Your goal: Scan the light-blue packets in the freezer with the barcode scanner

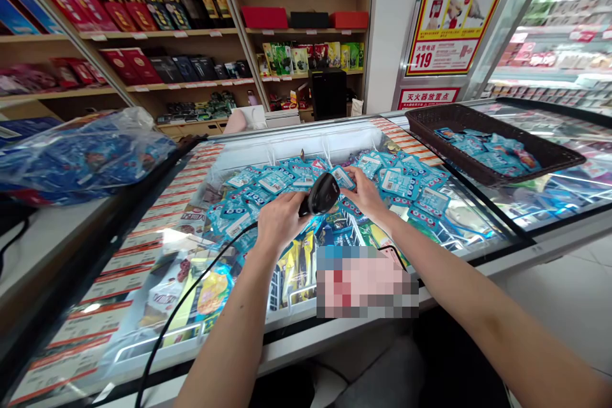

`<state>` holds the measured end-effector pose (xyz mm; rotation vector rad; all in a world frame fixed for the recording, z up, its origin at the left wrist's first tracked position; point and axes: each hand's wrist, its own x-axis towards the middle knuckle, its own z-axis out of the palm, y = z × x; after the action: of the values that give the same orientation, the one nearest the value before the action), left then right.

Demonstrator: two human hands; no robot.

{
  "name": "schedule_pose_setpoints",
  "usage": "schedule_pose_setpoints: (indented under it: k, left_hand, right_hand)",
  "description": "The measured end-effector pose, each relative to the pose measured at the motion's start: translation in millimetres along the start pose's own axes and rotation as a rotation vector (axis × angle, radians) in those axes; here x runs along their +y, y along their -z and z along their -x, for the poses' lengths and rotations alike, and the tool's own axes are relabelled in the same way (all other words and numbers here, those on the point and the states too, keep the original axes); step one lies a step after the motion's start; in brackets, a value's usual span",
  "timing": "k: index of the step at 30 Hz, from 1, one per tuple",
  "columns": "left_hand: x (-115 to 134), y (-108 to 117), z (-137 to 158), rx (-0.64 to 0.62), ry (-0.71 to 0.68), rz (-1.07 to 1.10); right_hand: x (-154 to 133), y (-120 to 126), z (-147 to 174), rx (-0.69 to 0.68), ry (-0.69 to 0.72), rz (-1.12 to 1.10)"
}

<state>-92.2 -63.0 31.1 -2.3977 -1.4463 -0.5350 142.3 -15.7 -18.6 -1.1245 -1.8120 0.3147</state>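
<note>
My left hand [281, 222] is wrapped round the handle of a black corded barcode scanner [323, 194]. Its head points toward a small blue packet [342, 177], which my right hand [366, 194] pinches by its right side. Many similar blue packets [275, 180] lie spread over the glass top of a chest freezer around both hands, with another group of packets [398, 183] to the right. The scanner's cable [189, 296] runs down toward the lower left. A pixelated pinkish object [367, 282] lies on the freezer's near edge, its details hidden.
At the right, a brown basket [540, 169] holds more blue packets. On the left stands a clear plastic bag [90, 153] full of blue packaging. Price labels [119, 280] line the glass. Shelves [287, 32] of boxes, bottles and pouches rise behind.
</note>
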Motion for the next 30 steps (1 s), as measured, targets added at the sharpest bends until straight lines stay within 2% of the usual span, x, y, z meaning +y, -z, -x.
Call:
schedule_pose_setpoints:
  k: [30]
  left_hand:
    - [1.3,-0.1,1.3,0.020,0.001,0.024]
  right_hand:
    - [3.4,-2.5,0.3,0.037,-0.018,0.000]
